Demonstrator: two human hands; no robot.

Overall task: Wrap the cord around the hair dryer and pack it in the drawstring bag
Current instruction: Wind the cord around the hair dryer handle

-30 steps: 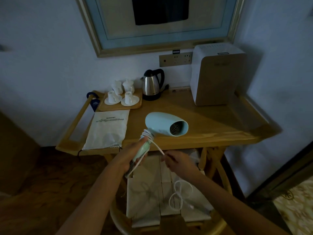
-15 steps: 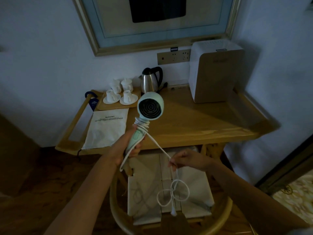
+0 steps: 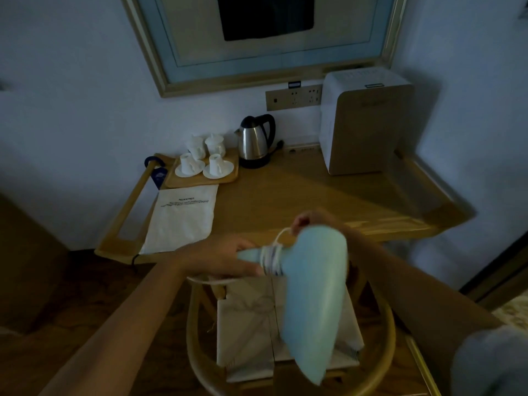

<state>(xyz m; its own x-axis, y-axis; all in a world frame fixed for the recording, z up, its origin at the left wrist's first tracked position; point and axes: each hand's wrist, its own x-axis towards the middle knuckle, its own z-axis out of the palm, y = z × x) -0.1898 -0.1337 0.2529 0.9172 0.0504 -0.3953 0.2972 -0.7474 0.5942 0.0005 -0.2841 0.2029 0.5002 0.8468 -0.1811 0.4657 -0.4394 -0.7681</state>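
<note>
Coils of cord [image 3: 271,257] now band the dryer [image 3: 311,295] where handle meets body at centre frame; a second ago its barrel pointed right, now it hangs toward the lower frame (blurred, mid-turn). Left hand [image 3: 225,257] stays clamped round the handle; right hand [image 3: 307,221], just above, pinches a cord loop. Slack looks nearly used up, so bagging seems close. Bag [image 3: 183,217] lies flat at centre left.

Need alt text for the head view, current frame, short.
A person's left hand grips the handle of a pale blue plastic hair dryer, while the right hand pulls its white cord around the handle. Behind, a white cloth drawstring bag lies flat on a wooden table beside a steel kettle.
</note>
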